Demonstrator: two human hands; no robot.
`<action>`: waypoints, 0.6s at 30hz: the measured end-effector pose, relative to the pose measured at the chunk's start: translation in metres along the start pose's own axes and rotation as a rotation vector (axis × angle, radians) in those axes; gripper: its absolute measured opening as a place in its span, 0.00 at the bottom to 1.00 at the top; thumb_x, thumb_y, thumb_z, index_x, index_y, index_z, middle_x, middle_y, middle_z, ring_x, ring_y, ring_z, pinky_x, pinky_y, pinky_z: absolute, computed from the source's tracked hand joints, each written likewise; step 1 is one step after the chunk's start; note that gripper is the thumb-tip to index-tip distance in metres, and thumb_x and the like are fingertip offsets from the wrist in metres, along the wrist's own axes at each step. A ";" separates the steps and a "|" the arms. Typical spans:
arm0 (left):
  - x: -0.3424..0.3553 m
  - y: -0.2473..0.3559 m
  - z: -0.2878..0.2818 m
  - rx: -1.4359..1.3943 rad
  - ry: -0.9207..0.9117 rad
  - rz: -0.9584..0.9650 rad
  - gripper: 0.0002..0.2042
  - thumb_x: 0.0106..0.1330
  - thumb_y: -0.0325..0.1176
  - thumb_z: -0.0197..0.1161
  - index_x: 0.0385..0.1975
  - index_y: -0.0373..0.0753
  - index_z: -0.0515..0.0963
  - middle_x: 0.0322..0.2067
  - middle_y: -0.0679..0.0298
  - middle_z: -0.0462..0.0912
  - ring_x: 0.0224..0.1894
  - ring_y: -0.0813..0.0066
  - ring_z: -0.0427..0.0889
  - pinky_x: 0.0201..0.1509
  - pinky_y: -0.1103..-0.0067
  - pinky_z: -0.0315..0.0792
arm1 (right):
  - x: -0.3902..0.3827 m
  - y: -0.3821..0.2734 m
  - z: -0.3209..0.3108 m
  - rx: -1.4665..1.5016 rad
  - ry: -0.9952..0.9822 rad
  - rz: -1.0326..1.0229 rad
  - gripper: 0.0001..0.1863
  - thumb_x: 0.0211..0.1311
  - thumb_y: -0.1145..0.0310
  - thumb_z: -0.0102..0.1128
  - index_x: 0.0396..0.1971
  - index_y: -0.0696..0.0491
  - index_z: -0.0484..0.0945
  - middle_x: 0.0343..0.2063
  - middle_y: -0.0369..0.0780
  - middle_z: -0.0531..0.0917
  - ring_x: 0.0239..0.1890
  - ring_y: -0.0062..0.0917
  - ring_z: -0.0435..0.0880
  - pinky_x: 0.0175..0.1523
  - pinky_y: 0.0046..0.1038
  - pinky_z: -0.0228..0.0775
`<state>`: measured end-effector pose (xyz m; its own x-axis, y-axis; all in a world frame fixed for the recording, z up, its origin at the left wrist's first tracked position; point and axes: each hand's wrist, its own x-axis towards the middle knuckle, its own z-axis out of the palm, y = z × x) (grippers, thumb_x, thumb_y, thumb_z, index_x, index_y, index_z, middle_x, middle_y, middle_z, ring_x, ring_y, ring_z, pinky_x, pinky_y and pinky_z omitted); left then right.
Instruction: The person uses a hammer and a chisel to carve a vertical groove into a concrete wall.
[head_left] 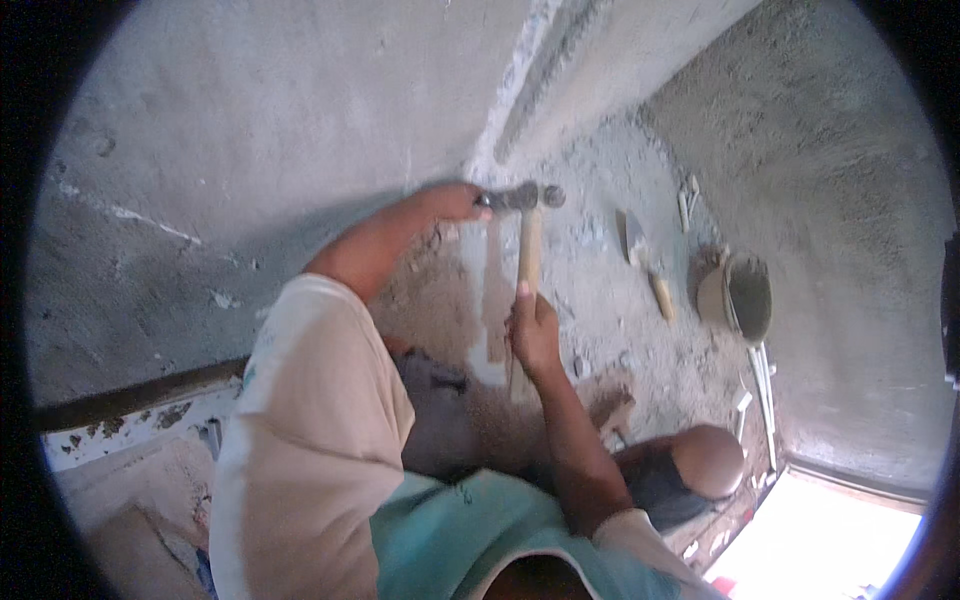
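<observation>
My right hand is wrapped round the pale wooden handle of a hammer, partway down its length. The dark metal hammer head is level with my left hand, just to its right. That left hand is closed at the foot of the wall, round a dark metal chisel-like tool whose far end I cannot see. Hammer head and tool overlap in the picture, so whether they touch is unclear.
A trowel with a wooden handle lies on the dusty, rubble-strewn floor to the right. Beyond it stands a bucket against the right wall, with long thin rods nearby. A pale groove runs up the wall ahead. Bright light fills an opening at lower right.
</observation>
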<state>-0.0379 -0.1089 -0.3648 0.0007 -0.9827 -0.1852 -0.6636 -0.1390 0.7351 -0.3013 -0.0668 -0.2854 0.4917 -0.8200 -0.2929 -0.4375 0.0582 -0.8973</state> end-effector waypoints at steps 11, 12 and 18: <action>0.003 -0.011 -0.004 0.006 -0.029 -0.042 0.17 0.58 0.45 0.56 0.37 0.37 0.74 0.33 0.54 0.79 0.37 0.64 0.76 0.43 0.68 0.68 | -0.013 -0.202 -0.080 0.407 0.313 -0.819 0.30 0.65 0.42 0.34 0.30 0.58 0.68 0.15 0.40 0.72 0.15 0.22 0.71 0.19 0.23 0.63; 0.002 -0.016 -0.003 0.007 -0.011 -0.018 0.17 0.58 0.46 0.56 0.35 0.36 0.74 0.30 0.56 0.79 0.33 0.66 0.75 0.41 0.68 0.68 | -0.011 -0.205 -0.078 0.463 0.274 -0.880 0.30 0.65 0.42 0.34 0.32 0.58 0.68 0.17 0.41 0.72 0.16 0.23 0.72 0.21 0.25 0.64; 0.013 -0.006 0.001 0.003 -0.009 -0.057 0.20 0.59 0.45 0.58 0.46 0.39 0.75 0.40 0.52 0.80 0.46 0.59 0.77 0.50 0.69 0.68 | 0.000 0.026 -0.001 -0.123 0.054 -0.106 0.25 0.66 0.46 0.39 0.27 0.55 0.67 0.14 0.36 0.70 0.14 0.20 0.69 0.20 0.24 0.63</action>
<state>-0.0348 -0.1207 -0.3725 0.0317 -0.9722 -0.2321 -0.6647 -0.1939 0.7215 -0.3131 -0.0660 -0.3084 0.5002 -0.8475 -0.1779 -0.4759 -0.0974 -0.8741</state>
